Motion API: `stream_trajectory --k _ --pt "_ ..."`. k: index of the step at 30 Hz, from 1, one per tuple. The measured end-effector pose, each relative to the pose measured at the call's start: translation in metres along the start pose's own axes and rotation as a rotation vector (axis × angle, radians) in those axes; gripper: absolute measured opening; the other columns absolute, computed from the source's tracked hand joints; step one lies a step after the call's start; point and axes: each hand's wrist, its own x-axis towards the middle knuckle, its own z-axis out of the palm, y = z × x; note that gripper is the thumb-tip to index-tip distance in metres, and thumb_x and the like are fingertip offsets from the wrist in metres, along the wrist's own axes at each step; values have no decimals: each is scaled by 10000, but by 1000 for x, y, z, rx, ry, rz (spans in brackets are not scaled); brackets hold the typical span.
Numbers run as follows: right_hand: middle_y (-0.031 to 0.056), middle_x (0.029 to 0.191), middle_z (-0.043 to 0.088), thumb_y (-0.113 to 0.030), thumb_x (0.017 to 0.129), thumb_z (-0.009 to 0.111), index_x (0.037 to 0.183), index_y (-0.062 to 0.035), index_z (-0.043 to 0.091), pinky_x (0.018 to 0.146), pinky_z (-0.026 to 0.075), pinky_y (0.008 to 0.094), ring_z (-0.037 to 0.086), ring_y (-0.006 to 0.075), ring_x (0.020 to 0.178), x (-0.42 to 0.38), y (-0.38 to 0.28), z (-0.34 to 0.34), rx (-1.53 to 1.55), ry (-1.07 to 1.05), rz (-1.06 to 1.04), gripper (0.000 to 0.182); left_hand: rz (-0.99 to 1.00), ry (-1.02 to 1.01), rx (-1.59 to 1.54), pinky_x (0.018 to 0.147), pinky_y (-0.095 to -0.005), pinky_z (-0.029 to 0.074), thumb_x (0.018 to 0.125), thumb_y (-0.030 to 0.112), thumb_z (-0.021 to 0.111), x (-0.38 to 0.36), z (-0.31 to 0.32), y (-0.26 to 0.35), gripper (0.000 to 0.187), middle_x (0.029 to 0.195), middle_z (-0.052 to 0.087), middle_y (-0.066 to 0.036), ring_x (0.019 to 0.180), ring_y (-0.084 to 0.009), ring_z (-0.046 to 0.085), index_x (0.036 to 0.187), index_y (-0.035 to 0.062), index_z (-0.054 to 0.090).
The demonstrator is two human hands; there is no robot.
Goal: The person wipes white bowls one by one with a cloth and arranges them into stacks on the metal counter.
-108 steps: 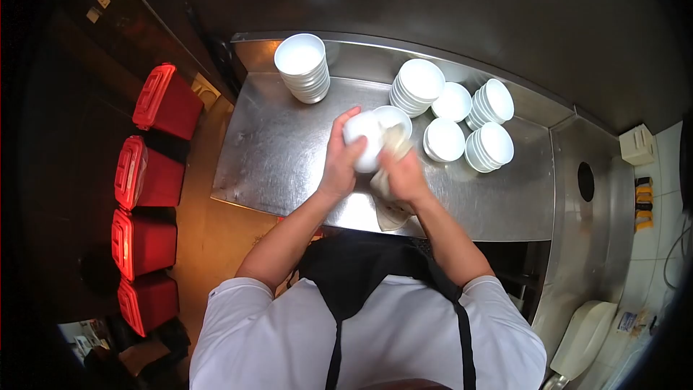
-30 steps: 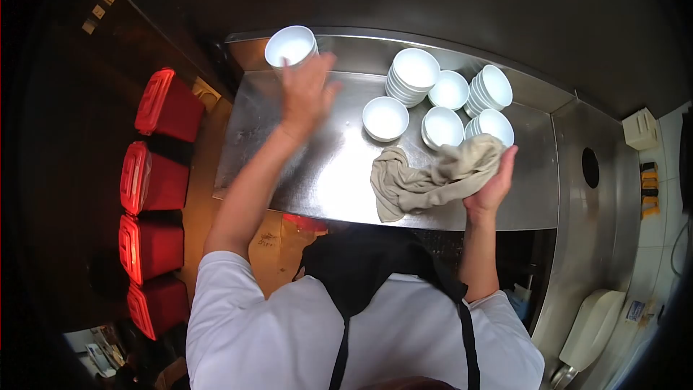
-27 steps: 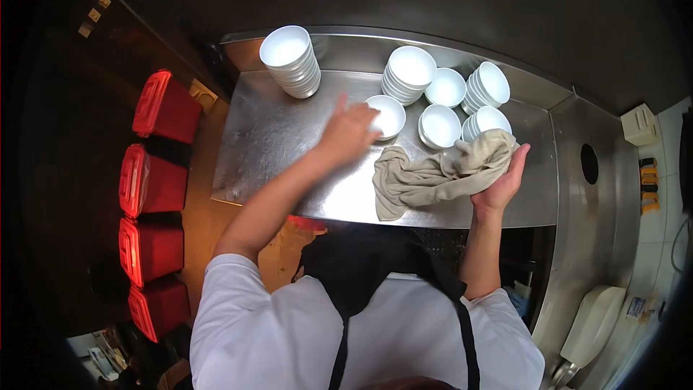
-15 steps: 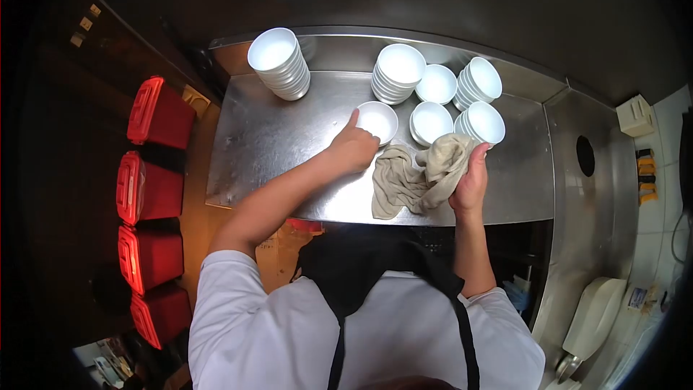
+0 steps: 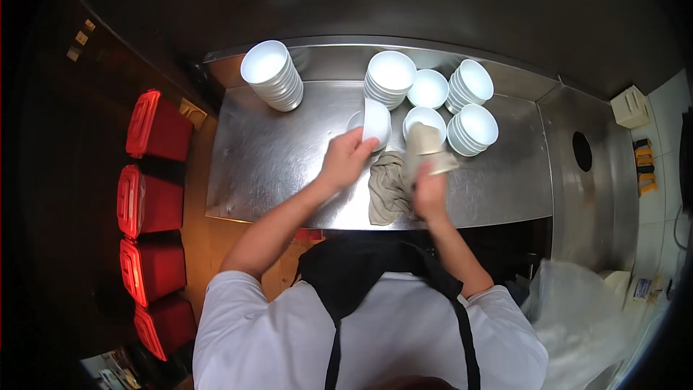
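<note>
Left hand [image 5: 345,160] grips a tilted white bowl [image 5: 377,123] over the stainless-steel counter [image 5: 267,155]; right hand [image 5: 431,193] clutches a beige dishcloth [image 5: 390,191] trailing onto it. Red lidded bins [image 5: 164,130] line the left side.

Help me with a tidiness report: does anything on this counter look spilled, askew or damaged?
No clear spill or damage shows on the steel counter. The leftmost stack of white bowls seems to lean left, though wide-angle distortion may explain that.

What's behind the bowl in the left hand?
Part of another white bowl shows left of the held bowl. The held bowl and left hand cover the rest, so its contents cannot be told.
</note>
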Motion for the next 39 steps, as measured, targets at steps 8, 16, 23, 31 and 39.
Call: stream_trajectory --k 8,16,23,31,39 --pt "161 1145 631 -260 1039 419 1245 56 555 957 444 382 599 248 1066 65 -20 19 662 -224 558 401 91 -5 -332 766 -221 472 966 152 619 -50 24 28 223 934 682 -24 848 -45 569 1108 -17 651" --pt "109 1149 638 -216 997 493 1160 15 627 955 443 405 610 252 1061 39 -47 55 -169 -266 -411 313 162 -41 239 593 -283 475 889 90 642 -43 -14 20 140 749 676 -57 668 -69 571 1001 14 681" --pt "50 1030 647 -346 1002 533 1199 -24 586 804 488 285 609 140 906 75 -27 24 666 -257 596 382 43 -338 -718 1000 -314 436 965 192 613 -35 -44 6 434 1219 622 -96 1128 -171 583 1319 -38 513" --pt "132 1081 639 -283 925 645 1147 10 584 865 482 378 622 246 972 38 -20 59 71 -425 -138 372 -91 259 -928 1044 -401 432 971 448 495 -16 -7 29 607 1276 584 -163 1156 -269 580 1373 -4 444" --pt "233 1032 632 -231 802 749 1126 47 588 898 445 462 593 411 987 19 -51 83 171 -423 96 457 126 410 -538 916 -404 511 957 524 425 -19 -12 -15 628 1096 647 -185 999 -300 643 1226 -28 554"
